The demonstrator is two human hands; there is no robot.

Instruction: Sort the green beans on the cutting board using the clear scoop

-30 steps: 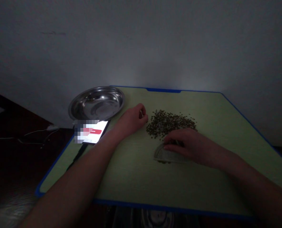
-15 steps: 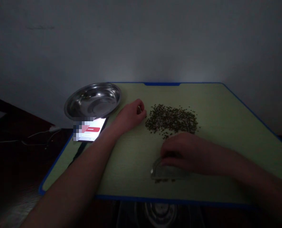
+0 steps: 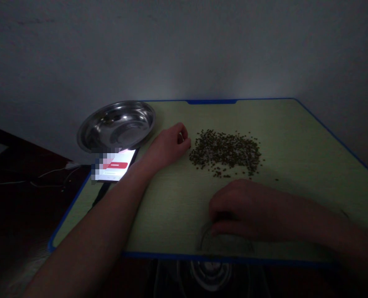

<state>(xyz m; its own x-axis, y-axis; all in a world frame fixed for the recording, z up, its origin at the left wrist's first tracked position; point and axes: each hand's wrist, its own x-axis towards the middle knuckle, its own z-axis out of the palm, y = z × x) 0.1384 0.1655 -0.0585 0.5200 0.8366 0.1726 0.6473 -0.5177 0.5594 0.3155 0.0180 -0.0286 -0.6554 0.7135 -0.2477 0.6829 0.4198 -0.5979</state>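
A loose patch of small dark grains (image 3: 225, 151) lies spread on the pale green table (image 3: 171, 207). Just left of it rests my left hand (image 3: 173, 142), its fingers curled; whether they pinch anything is too small to tell. Below the grains, my right hand (image 3: 233, 209) is closed on the upper edge of a clear flat plastic piece (image 3: 224, 243), which stands by the table's front edge. The palm hides part of that piece.
A shiny steel bowl (image 3: 118, 126) sits at the table's back left corner. In front of it lies a lit phone (image 3: 117, 165), beside my left forearm. Below the front edge is a round metal object (image 3: 211, 273). A wall rises behind the table.
My right hand and the clear plastic piece have moved toward the table's front edge, away from the grain patch. The view has shifted slightly. My left hand stays beside the grains.
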